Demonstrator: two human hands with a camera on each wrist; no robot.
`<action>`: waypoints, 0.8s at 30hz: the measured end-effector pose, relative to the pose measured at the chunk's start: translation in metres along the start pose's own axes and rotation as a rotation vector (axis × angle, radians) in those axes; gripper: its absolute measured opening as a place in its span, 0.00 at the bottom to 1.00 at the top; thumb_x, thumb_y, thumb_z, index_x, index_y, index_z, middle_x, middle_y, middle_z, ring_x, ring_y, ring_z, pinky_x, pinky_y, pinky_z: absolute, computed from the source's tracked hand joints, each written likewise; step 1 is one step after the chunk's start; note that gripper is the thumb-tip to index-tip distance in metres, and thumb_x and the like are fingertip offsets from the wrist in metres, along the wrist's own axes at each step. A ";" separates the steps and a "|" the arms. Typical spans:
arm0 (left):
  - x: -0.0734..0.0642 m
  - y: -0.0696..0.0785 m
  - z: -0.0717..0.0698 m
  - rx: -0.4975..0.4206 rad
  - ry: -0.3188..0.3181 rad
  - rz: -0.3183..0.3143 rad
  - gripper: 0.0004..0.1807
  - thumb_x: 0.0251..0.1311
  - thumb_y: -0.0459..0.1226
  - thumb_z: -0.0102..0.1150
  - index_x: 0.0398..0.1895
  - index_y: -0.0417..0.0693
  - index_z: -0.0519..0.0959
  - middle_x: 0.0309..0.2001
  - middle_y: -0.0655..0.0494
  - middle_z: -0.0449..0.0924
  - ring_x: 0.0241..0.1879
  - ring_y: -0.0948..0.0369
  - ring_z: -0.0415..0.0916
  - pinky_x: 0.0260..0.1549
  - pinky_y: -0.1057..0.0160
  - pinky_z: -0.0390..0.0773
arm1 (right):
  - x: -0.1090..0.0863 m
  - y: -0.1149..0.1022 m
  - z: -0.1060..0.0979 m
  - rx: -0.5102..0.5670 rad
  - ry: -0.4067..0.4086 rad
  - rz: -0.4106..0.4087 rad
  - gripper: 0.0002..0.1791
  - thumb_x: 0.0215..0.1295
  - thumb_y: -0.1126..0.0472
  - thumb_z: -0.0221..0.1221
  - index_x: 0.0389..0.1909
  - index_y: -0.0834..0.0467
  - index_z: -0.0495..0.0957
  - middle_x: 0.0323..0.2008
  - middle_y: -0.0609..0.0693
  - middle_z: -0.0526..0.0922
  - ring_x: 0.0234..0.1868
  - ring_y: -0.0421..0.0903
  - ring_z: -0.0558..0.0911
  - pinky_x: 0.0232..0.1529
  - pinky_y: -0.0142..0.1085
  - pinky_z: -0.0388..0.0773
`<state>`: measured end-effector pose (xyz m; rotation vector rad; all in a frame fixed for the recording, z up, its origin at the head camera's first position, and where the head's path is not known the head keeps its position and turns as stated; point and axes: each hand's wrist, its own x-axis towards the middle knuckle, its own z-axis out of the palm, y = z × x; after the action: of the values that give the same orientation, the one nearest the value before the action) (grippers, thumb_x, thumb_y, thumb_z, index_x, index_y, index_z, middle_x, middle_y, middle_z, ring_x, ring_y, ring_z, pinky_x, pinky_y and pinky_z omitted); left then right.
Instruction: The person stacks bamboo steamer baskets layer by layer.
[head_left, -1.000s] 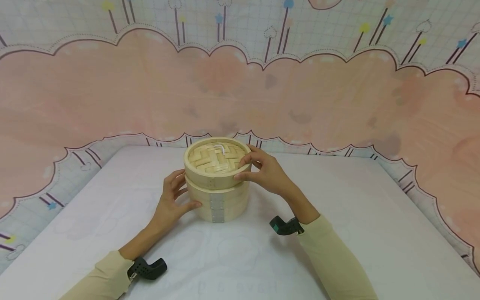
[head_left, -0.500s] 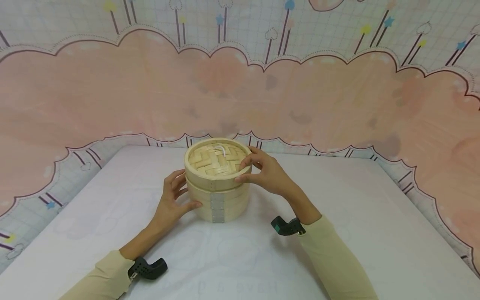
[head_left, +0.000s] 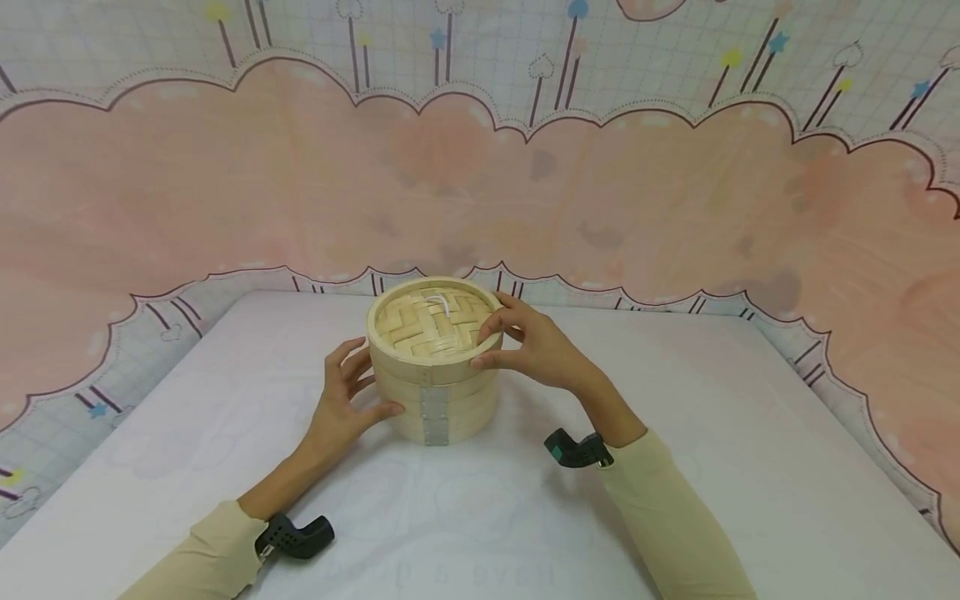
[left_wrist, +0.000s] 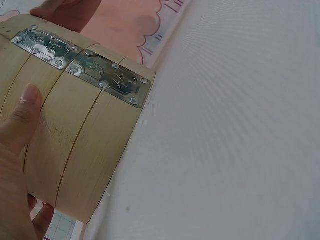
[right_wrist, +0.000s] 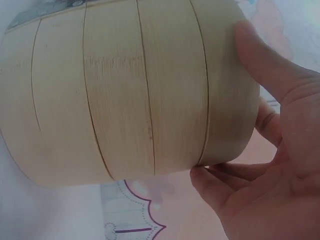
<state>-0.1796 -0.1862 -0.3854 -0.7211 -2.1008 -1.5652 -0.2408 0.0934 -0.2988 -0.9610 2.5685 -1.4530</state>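
Note:
A round bamboo steamer (head_left: 476, 408) stands upright on the white table, with a metal strip (head_left: 435, 417) down its front. Its woven lid (head_left: 427, 329), topped by a small white loop, sits level on it. My left hand (head_left: 341, 404) holds the steamer's lower left side, thumb in front and fingers round the back. In the left wrist view, that thumb presses beside the shiny riveted plates (left_wrist: 107, 77). The right hand (head_left: 536, 346) grips the lid's right rim between thumb and fingers. From the right wrist, the lid's side band (right_wrist: 230, 90) appears flush against the steamer. The steamer's inside is hidden.
White cloth covers the table (head_left: 720, 433) around the steamer. Behind it rises a pink-and-white patterned backdrop (head_left: 480, 192). A black wrist camera (head_left: 295, 537) sits at the left cuff and another black wrist camera (head_left: 577, 450) at the right.
The lid has gone from slightly raised and tilted to level on the steamer, with the gap beneath it closed. My right hand stayed on its rim; the left hand barely moved.

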 end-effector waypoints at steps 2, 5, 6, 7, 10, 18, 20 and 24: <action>0.000 0.000 0.000 -0.002 0.001 -0.004 0.56 0.38 0.15 0.69 0.68 0.36 0.43 0.65 0.30 0.59 0.63 0.65 0.60 0.58 0.69 0.69 | 0.000 0.003 0.000 0.002 -0.003 -0.014 0.16 0.49 0.54 0.73 0.34 0.55 0.78 0.73 0.52 0.53 0.72 0.47 0.54 0.67 0.41 0.62; 0.000 0.006 0.000 0.015 -0.001 -0.022 0.56 0.38 0.15 0.69 0.68 0.36 0.43 0.66 0.31 0.59 0.63 0.63 0.60 0.59 0.68 0.69 | 0.000 0.005 0.000 0.024 -0.004 -0.024 0.15 0.51 0.56 0.72 0.34 0.56 0.77 0.72 0.50 0.54 0.72 0.44 0.51 0.67 0.39 0.62; 0.000 0.006 0.000 0.021 -0.003 -0.027 0.56 0.39 0.15 0.69 0.69 0.37 0.43 0.66 0.32 0.59 0.64 0.60 0.60 0.59 0.68 0.69 | 0.000 0.006 0.000 0.031 -0.002 -0.026 0.15 0.52 0.56 0.72 0.34 0.57 0.77 0.72 0.50 0.54 0.73 0.43 0.50 0.67 0.38 0.62; 0.000 0.007 0.000 0.027 -0.004 -0.032 0.56 0.39 0.16 0.69 0.69 0.37 0.43 0.66 0.32 0.59 0.64 0.57 0.60 0.59 0.68 0.69 | 0.000 0.006 0.001 0.036 0.000 -0.026 0.14 0.53 0.57 0.71 0.34 0.57 0.77 0.73 0.50 0.54 0.73 0.42 0.49 0.67 0.38 0.62; 0.000 0.007 0.000 0.036 -0.010 -0.042 0.57 0.40 0.16 0.69 0.70 0.38 0.43 0.66 0.33 0.59 0.64 0.46 0.59 0.59 0.66 0.69 | 0.001 0.007 0.001 0.052 0.005 -0.026 0.13 0.54 0.60 0.70 0.35 0.60 0.76 0.73 0.51 0.53 0.73 0.42 0.46 0.67 0.39 0.61; 0.001 0.008 0.000 0.027 -0.017 -0.047 0.58 0.41 0.17 0.69 0.71 0.39 0.41 0.66 0.32 0.59 0.64 0.39 0.57 0.59 0.67 0.68 | -0.007 -0.015 -0.001 0.077 0.010 -0.017 0.12 0.57 0.66 0.68 0.36 0.66 0.75 0.73 0.60 0.52 0.74 0.49 0.47 0.68 0.43 0.61; 0.001 0.008 0.000 0.024 -0.017 -0.053 0.58 0.41 0.17 0.69 0.71 0.39 0.41 0.66 0.33 0.59 0.64 0.40 0.57 0.59 0.67 0.68 | -0.010 -0.021 -0.002 0.083 0.012 -0.021 0.12 0.57 0.66 0.67 0.35 0.66 0.74 0.72 0.60 0.53 0.74 0.50 0.47 0.68 0.43 0.61; 0.000 0.007 0.000 0.021 -0.019 -0.064 0.57 0.41 0.17 0.69 0.71 0.39 0.41 0.67 0.33 0.58 0.65 0.40 0.57 0.59 0.66 0.68 | -0.010 -0.021 -0.001 0.083 0.011 -0.012 0.11 0.58 0.64 0.67 0.35 0.63 0.74 0.72 0.58 0.53 0.74 0.48 0.47 0.68 0.42 0.59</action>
<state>-0.1756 -0.1847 -0.3801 -0.6700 -2.1713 -1.5729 -0.2228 0.0924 -0.2844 -0.9621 2.4920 -1.5584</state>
